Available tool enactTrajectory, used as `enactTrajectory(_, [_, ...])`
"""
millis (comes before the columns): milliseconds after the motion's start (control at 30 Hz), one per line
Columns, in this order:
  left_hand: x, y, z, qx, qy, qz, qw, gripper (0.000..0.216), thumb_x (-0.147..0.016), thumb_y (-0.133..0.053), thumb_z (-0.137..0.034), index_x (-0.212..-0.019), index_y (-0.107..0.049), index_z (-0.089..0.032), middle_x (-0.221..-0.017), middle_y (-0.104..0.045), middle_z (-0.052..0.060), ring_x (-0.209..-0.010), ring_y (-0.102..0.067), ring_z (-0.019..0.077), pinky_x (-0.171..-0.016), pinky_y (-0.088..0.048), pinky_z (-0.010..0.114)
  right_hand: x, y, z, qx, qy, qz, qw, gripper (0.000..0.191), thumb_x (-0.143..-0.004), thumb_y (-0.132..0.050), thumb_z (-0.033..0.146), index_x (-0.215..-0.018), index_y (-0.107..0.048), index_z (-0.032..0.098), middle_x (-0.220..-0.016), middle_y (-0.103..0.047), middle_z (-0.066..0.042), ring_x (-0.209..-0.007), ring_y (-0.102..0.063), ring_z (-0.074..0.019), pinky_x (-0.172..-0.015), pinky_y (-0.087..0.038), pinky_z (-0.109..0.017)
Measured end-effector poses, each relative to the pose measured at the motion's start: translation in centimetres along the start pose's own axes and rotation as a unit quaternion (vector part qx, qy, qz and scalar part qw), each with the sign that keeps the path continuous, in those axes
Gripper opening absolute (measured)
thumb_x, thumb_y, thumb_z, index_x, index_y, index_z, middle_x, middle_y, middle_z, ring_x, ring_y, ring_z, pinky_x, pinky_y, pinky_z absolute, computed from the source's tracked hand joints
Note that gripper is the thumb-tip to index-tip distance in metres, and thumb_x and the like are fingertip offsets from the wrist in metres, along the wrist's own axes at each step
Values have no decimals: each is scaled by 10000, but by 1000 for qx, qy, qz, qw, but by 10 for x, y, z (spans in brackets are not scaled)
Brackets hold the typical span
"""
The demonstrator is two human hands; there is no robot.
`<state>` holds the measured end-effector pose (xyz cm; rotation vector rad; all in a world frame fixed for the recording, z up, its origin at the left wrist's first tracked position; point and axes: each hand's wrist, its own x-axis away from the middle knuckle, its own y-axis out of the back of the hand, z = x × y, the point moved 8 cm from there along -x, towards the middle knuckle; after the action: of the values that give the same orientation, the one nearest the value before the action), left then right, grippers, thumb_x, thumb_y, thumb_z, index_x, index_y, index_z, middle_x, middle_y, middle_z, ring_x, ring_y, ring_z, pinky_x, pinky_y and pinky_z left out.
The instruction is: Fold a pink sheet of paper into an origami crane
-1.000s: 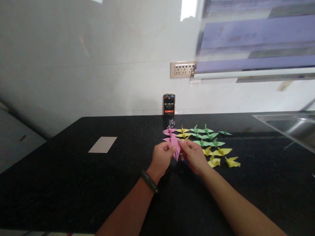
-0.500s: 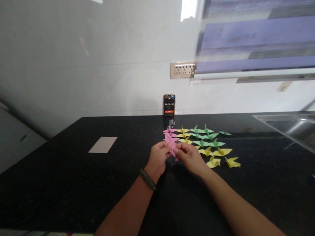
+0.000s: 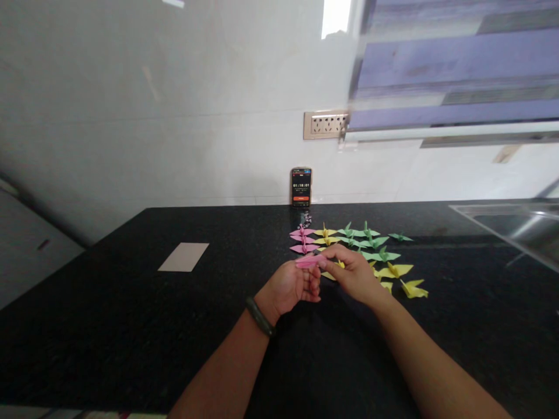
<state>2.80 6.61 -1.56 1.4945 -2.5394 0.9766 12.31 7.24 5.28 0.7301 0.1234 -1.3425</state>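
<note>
A folded piece of pink origami paper [image 3: 310, 261], narrow and seen almost edge-on, is held above the dark counter. My right hand [image 3: 353, 272] pinches its right end between thumb and fingers. At the paper's left end is my left hand [image 3: 293, 288], its palm turned up and its fingers curled beneath; the thumb's tip is hard to make out. Behind the paper, pink paper cranes [image 3: 303, 248] stand in a column. Yellow cranes [image 3: 395, 270] and green cranes [image 3: 369, 241] lie in rows to the right, some partly hidden by my right hand.
On the black counter [image 3: 109, 326], a pale square sheet [image 3: 183, 257] lies to the left. A phone [image 3: 301, 187] showing a timer leans on the wall, with a small beaded item [image 3: 305, 219] before it. A steel sink [image 3: 519, 227] is at the right.
The pink paper has turned from its broad, pointed face to nearly edge-on. My right hand has moved slightly up and right, and my left fingers have curled below the paper.
</note>
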Motion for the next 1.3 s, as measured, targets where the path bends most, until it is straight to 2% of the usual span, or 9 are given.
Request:
enactTrajectory(100, [1, 18, -16, -2, -112, -127, 986, 268, -722, -488, -361, -774, -590, -119, -610, -574, 31, -508, -524, 101, -535, -445, 247, 1, 1, -18, -37, -104, -28, 993, 208, -739, -569, 358, -666, -610, 167, -618, -569, 1, -574, -497, -124, -571, -397, -248])
enactTrajectory(167, [4, 16, -25, 31, -167, -124, 978, 296, -711, -511, -363, -860, -599, -123, -758, -625, 71, -649, -577, 133, -608, -465, 268, 2, 1, -23, -65, -142, -38, 987, 247, -712, -582, 392, -630, -590, 159, -559, -517, 18, -513, -437, -103, -506, -351, -227])
enactTrajectory(233, [5, 8, -27, 37, -181, -83, 979, 295, -693, -548, -334, -890, -610, -124, -844, -635, 92, -747, -590, 161, -657, -470, 289, 2, 1, -24, -73, -158, -41, 984, 268, -697, -592, 398, -585, -567, 156, -514, -463, 34, -477, -386, -86, -470, -311, -215])
enactTrajectory(333, [7, 6, -28, -14, -184, -83, 979, 241, -648, -634, -286, -823, -641, -120, -782, -639, 68, -697, -585, 134, -643, -458, 256, 3, 0, -22, -62, -156, -34, 985, 265, -695, -593, 386, -563, -566, 157, -496, -444, 39, -462, -364, -79, -450, -290, -209])
enactTrajectory(467, [7, 13, -26, -41, -188, -126, 973, 216, -617, -680, -284, -748, -659, -112, -691, -635, 45, -609, -566, 98, -614, -445, 228, 3, -1, -19, -34, -128, -46, 990, 210, -687, -605, 357, -609, -607, 162, -550, -517, 13, -515, -425, -101, -483, -336, -220])
enactTrajectory(667, [9, 13, -27, -51, -189, -152, 969, 206, -606, -686, -265, -733, -664, -105, -674, -644, 48, -580, -572, 95, -573, -446, 214, 4, 1, -14, -21, -77, -95, 992, 166, -710, -596, 298, -811, -654, 179, -654, -580, -8, -569, -483, -117, -539, -389, -243])
enactTrajectory(1000, [12, 12, -31, -75, -200, -180, 960, 218, -588, -688, -268, -717, -677, -92, -684, -660, 66, -558, -577, 103, -549, -459, 221, 4, 5, -2, -2, -20, -123, 992, 82, -713, -591, 254, -702, -652, 200, -681, -606, -25, -612, -539, -135, -559, -430, -263])
enactTrajectory(1167, [13, 13, -32, -99, -211, -189, 954, 193, -609, -664, -271, -691, -668, -97, -639, -649, 50, -542, -566, 101, -546, -459, 224, 6, 4, 12, 80, 49, -119, 989, 116, -749, -550, 214, -738, -666, 209, -692, -590, -35, -616, -544, -136, -524, -432, -254])
enactTrajectory(1300, [11, 15, -30, -94, -211, -184, 955, 167, -621, -641, -255, -679, -652, -99, -604, -622, 29, -527, -541, 87, -533, -441, 214, 8, 0, 25, 191, 140, -86, 968, 156, -765, -533, 208, -812, -681, 226, -740, -616, -54, -695, -562, -159, -606, -456, -283])
